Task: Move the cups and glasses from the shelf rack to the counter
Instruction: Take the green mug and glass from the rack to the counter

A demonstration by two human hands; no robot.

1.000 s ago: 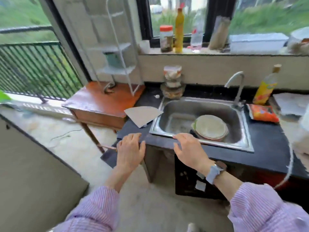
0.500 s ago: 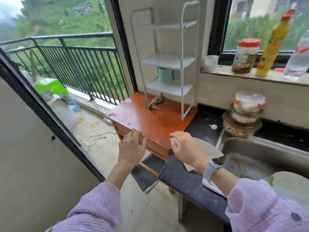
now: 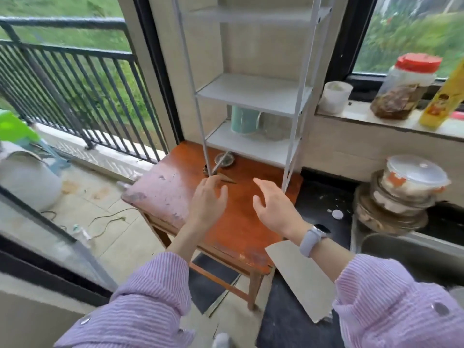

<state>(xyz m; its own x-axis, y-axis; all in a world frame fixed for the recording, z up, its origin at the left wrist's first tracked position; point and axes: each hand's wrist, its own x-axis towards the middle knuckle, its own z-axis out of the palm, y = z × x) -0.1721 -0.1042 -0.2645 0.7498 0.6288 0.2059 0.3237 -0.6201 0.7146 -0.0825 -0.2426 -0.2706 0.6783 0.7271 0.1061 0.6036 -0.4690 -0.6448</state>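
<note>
Lilac striped sleeves lead to my two hands, both empty with fingers loosely spread: the left hand (image 3: 209, 200) and the right hand (image 3: 272, 205) hang over the orange-brown wooden surface (image 3: 233, 222), apart from each other, neither touching anything I can make out. A pale watch (image 3: 312, 238) sits on my right wrist.

Just beyond my fingers stands the white metal shelf rack (image 3: 253, 92), its front posts planted on the wood. Between my left hand and the rack's foot lie a small round metal dish (image 3: 224, 160) and a brown pointed scrap (image 3: 227, 179).

The cups are on the rack's lowest shelf: a teal mug (image 3: 244, 120) with a handle on its right, upright, and just beside it a clear glass (image 3: 273, 128), blurred and hard to read. The shelves above look bare.

To the right, a dark counter (image 3: 324, 197) carries stacked lidded food containers (image 3: 401, 194). On the window sill are a white cup (image 3: 335, 96), a red-lidded jar (image 3: 405, 87) and a yellow bottle (image 3: 444, 99). A grey board (image 3: 301, 277) overhangs the counter's near edge.
</note>
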